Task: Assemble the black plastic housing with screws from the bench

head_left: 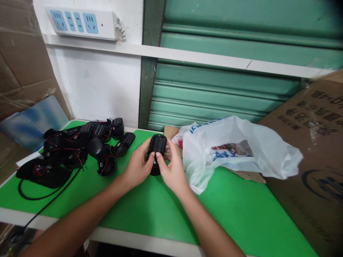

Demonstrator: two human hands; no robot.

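Observation:
Both my hands hold one small black plastic device (157, 147) with a ribbed dark panel on top, just above the green table (235, 210). My left hand (138, 166) grips its left side with the thumb pressed on the near edge. My right hand (171, 167) grips its right side, thumb on the top face. A pile of similar black parts with red and black wires (77, 146) lies to the left of my left hand.
A white plastic bag (235, 150) lies right of my hands, resting on a cardboard sheet. A large cardboard box (316, 160) stands at the right. A black cable (45, 196) trails off the table's left front edge. A power strip (80, 23) hangs on the wall.

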